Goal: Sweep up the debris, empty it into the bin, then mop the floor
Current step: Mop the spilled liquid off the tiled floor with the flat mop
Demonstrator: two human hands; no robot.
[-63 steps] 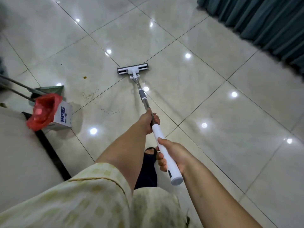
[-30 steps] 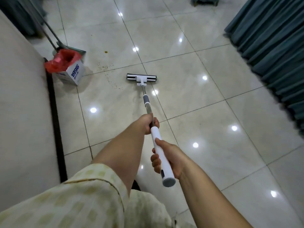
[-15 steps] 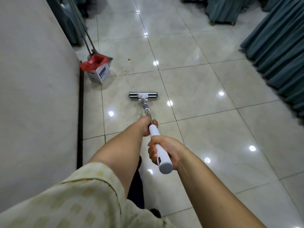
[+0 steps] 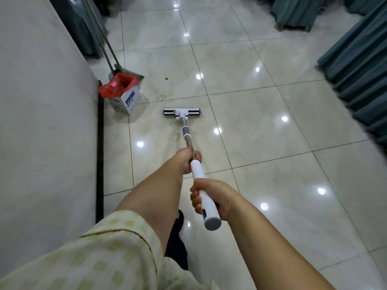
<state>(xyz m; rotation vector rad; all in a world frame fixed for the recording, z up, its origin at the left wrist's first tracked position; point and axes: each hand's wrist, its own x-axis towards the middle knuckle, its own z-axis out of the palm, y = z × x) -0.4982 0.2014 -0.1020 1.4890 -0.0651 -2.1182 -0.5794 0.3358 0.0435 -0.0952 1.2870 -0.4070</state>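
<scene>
We have both hands wrapped around the mop handle point(image 4: 195, 166): the left hand point(image 4: 187, 159) lower down to steer and press, the right hand point(image 4: 211, 198) near the top end to drive. The mop head point(image 4: 182, 112) lies flat on the floor point(image 4: 261, 130), just short of brown crumbs point(image 4: 164, 94). The bin point(image 4: 123, 96) stands against the wall point(image 4: 41, 122), clear of our strokes.

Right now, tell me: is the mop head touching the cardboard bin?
No, the mop head lies apart from the cardboard bin, bare tile between them.
</scene>
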